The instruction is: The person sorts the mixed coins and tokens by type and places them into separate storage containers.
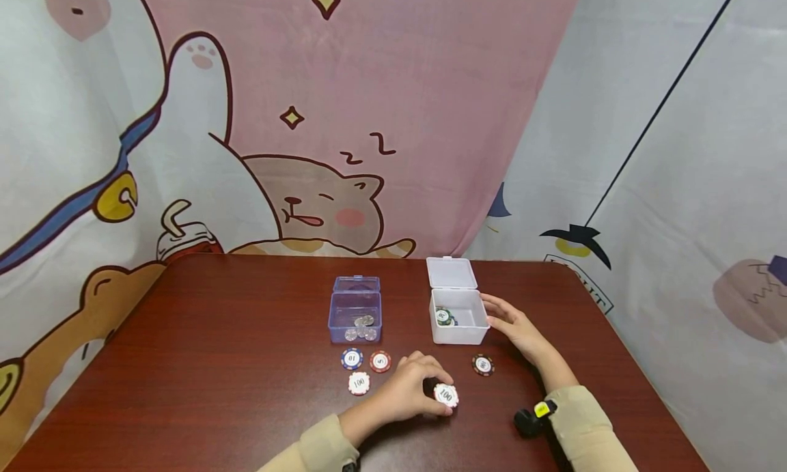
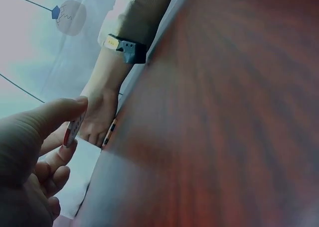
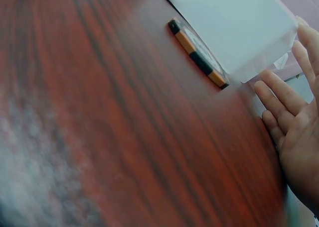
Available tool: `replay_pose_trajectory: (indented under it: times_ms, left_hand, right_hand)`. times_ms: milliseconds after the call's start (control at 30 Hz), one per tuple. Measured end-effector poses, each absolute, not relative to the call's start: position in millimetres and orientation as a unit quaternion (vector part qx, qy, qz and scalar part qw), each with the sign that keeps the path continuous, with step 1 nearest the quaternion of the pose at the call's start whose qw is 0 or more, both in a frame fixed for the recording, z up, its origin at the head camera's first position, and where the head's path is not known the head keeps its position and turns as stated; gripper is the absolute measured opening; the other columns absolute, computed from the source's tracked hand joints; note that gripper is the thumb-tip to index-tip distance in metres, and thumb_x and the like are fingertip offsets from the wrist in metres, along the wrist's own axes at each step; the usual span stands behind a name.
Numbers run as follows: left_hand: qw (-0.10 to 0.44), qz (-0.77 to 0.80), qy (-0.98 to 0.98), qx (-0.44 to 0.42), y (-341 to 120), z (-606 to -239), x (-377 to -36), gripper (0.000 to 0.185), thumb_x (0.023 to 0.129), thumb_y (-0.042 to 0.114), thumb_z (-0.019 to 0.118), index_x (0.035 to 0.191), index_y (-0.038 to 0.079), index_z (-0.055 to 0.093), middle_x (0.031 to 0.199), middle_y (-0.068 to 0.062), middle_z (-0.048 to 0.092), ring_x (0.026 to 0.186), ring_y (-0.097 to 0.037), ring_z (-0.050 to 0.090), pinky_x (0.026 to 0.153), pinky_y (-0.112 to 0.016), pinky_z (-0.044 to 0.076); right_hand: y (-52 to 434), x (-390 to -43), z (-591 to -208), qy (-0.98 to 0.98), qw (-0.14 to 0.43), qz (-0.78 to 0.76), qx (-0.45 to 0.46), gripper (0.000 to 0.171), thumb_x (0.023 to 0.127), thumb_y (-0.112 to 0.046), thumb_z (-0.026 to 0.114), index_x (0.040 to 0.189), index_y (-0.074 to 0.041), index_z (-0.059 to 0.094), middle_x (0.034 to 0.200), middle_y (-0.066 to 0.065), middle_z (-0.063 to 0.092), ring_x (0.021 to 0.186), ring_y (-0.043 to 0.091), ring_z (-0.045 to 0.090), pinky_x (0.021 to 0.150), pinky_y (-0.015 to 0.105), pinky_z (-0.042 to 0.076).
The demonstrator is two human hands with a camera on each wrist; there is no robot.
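The white 100 chip (image 1: 445, 395) sits at the table's near edge, pinched by our left hand (image 1: 408, 390); our right hand (image 1: 513, 325), fingers straight, steadies the white box (image 1: 458, 322); the grip looks shallow, so the chip may slip and roll off.

Right wrist view: red-brown wood-grain table (image 3: 124, 117) fills most of the frame; lower left is blurred. White box (image 3: 234, 23) at the upper right, one corner toward the camera. Chip (image 3: 198, 54) lies flat on the table just beside the box, edge-on, with orange and black rim segments. Right hand (image 3: 294, 122) at the right edge, fingers straight, fingertips near the box corner; contact cannot be told.
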State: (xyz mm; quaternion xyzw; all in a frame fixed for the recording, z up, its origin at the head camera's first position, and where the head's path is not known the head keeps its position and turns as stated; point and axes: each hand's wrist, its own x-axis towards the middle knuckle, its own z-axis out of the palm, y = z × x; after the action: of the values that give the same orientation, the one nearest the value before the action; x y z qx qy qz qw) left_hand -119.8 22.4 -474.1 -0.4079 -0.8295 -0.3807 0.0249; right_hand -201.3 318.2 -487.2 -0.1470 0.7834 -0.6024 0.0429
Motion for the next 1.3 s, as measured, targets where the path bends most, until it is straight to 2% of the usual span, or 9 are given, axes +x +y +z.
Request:
replay_pose_trajectory:
  times_ms: [133, 233, 467, 667, 767, 1000, 1300]
  left_hand:
    - [0.024, -0.388, -0.835, -0.39, 23, -471, -123, 0.038, 0.067, 0.031, 0.086, 0.1, 0.016, 0.074, 0.094, 0.015, 0.062, 0.09, 0.0, 0.046, 0.079, -0.021, 0.033]
    - [0.022, -0.401, -0.834, -0.379, 23, -468, -126, 0.038, 0.067, 0.029, 0.087, 0.1, 0.014, 0.074, 0.094, 0.013, 0.062, 0.092, -0.001, 0.046, 0.081, -0.022, 0.033]
    - [0.031, -0.432, -0.828, -0.357, 26, -464, -135, 0.037, 0.067, 0.024, 0.086, 0.099, 0.01, 0.075, 0.094, 0.01, 0.063, 0.093, -0.005, 0.047, 0.084, -0.026, 0.033]
    - [0.049, -0.434, -0.83, -0.346, 29, -459, -143, 0.037, 0.068, 0.024, 0.086, 0.1, 0.01, 0.075, 0.095, 0.01, 0.064, 0.095, -0.007, 0.049, 0.085, -0.029, 0.033]
    - [0.057, -0.436, -0.831, -0.341, 30, -454, -148, 0.037, 0.068, 0.024, 0.086, 0.1, 0.01, 0.074, 0.097, 0.009, 0.064, 0.096, -0.008, 0.049, 0.086, -0.03, 0.033]
    - [0.083, -0.45, -0.824, -0.333, 32, -445, -157, 0.037, 0.069, 0.02, 0.086, 0.102, 0.008, 0.074, 0.095, 0.004, 0.064, 0.094, -0.011, 0.048, 0.083, -0.032, 0.033]
    - [0.101, -0.457, -0.827, -0.31, 39, -442, -172, 0.038, 0.07, 0.019, 0.086, 0.104, 0.008, 0.074, 0.099, 0.004, 0.064, 0.095, -0.013, 0.049, 0.084, -0.033, 0.034]
  right_hand:
    - [318, -201, -486, 0.79, 0.049, -0.596, -0.137, 0.05, 0.097, -0.012, 0.056, 0.144, -0.007, 0.04, 0.141, 0.022, 0.044, 0.121, 0.019, 0.049, 0.094, 0.03, 0.04]
    - [318, -201, -487, 0.792, 0.05, -0.592, -0.137, 0.05, 0.097, -0.012, 0.055, 0.145, -0.006, 0.039, 0.141, 0.022, 0.044, 0.124, 0.027, 0.045, 0.095, 0.032, 0.038]
    - [317, -200, -487, 0.789, 0.045, -0.596, -0.14, 0.05, 0.097, -0.011, 0.055, 0.144, -0.004, 0.039, 0.14, 0.025, 0.044, 0.123, 0.028, 0.047, 0.092, 0.026, 0.039]
    - [318, -200, -489, 0.787, 0.046, -0.597, -0.149, 0.051, 0.097, -0.009, 0.054, 0.145, -0.003, 0.038, 0.14, 0.025, 0.043, 0.125, 0.037, 0.043, 0.091, 0.024, 0.04]
    - [318, -200, -489, 0.79, 0.045, -0.594, -0.146, 0.05, 0.097, -0.009, 0.055, 0.144, -0.004, 0.039, 0.14, 0.025, 0.044, 0.124, 0.034, 0.045, 0.092, 0.025, 0.039]
    - [318, -201, -488, 0.791, 0.043, -0.595, -0.138, 0.05, 0.096, -0.011, 0.056, 0.144, -0.008, 0.041, 0.14, 0.022, 0.045, 0.119, 0.017, 0.05, 0.092, 0.026, 0.041]
    - [319, -202, -488, 0.785, 0.047, -0.6, -0.146, 0.051, 0.097, -0.011, 0.056, 0.144, -0.007, 0.04, 0.141, 0.022, 0.044, 0.119, 0.016, 0.051, 0.091, 0.024, 0.041]
